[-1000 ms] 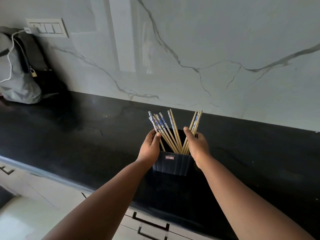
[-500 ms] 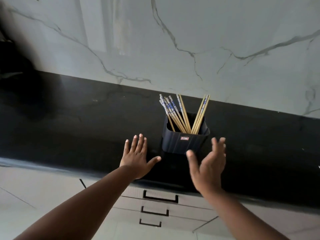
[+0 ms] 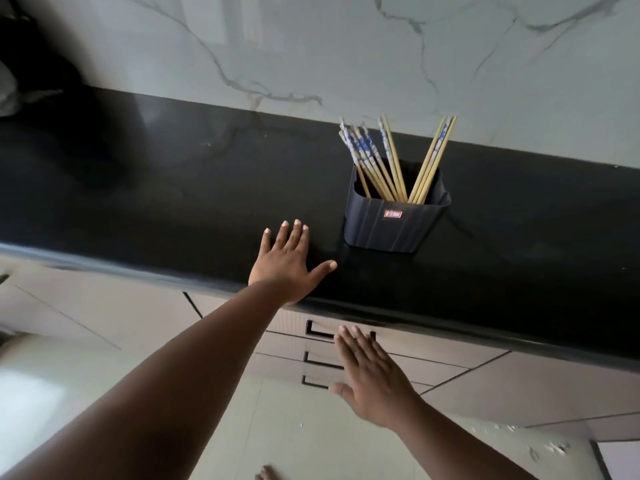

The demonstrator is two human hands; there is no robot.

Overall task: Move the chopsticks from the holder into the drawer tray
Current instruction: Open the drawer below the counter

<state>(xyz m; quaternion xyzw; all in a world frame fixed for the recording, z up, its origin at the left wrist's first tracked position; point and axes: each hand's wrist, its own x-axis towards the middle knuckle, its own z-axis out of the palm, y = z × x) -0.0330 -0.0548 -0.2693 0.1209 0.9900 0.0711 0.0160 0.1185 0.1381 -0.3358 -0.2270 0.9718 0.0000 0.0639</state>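
Several wooden chopsticks, some with blue-and-white patterned tops, stand in a dark square holder on the black countertop. My left hand rests flat on the counter near its front edge, fingers straight, left of the holder and apart from it. My right hand hangs below the counter edge with straight fingers, in front of the stacked drawers, its fingertips near the top drawer's black handle. All drawers are closed; no tray is visible.
A white marble backsplash rises behind the counter. A grey bag sits at the far left. Pale floor tiles lie below, and toes show at the bottom edge.
Both hands let go of the holder and pulled back. The left hand settled flat on the counter; the right hand dropped below the counter edge to the drawer fronts. The view tilted down.
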